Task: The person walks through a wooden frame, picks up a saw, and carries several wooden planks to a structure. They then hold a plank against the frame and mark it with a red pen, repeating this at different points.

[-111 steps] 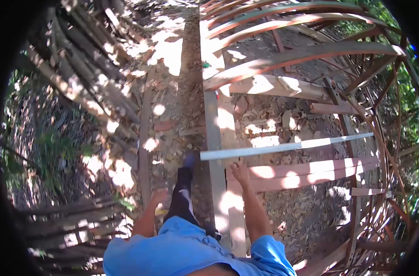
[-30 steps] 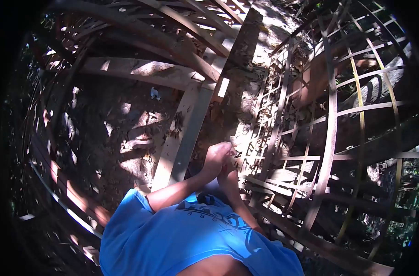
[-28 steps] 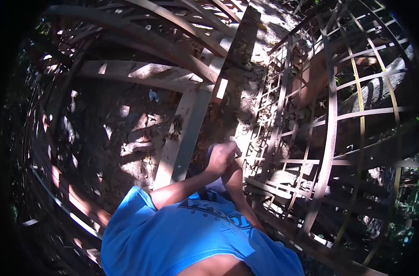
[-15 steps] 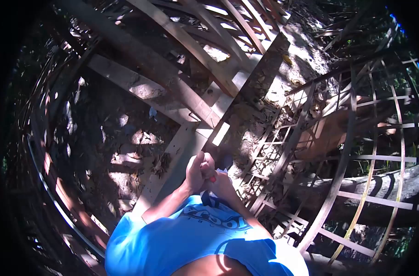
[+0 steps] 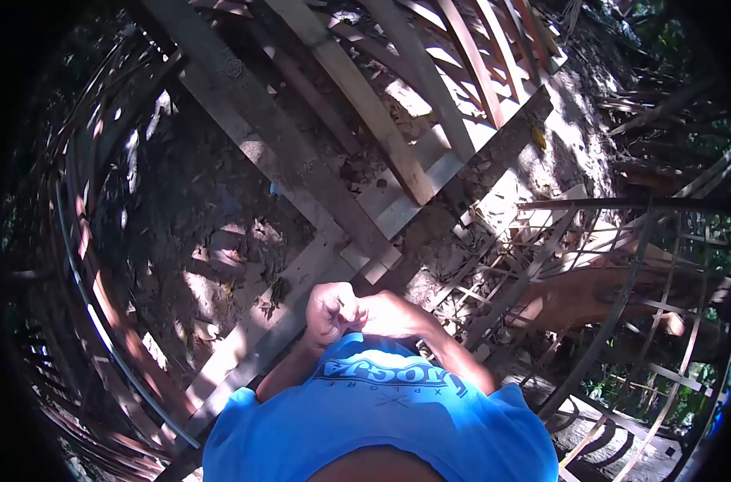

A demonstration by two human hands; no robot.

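The person stands on a long wooden beam that runs from the lower left up toward the upper right, and every place below is told from that beam. The left hand is held just above the chest of the blue shirt, over the near end of the beam. Its fingers are curled tight into a fist, the knuckles lit by the sun. Whether anything lies inside the fist cannot be told. The right hand is pressed against the left one, touching it on the side away from the beam's left edge. Its back faces the camera and its fingers are hidden behind the left hand, so their grip cannot be told. Neither hand touches the beam.

To the left of the beam lies dark ground strewn with dry leaves and patched with sunlight. A wide plank crosses the beam at an angle farther up, and several curved ribs fan out above that crossing. A pale, sunlit board lies along the beam just beyond the hands. To the right of the beam stands a lattice of thin crossing strips, bowed like a cage wall, with a thick brown log behind it. Far left of the beam, thin bent strips curve round the edge of the frame.
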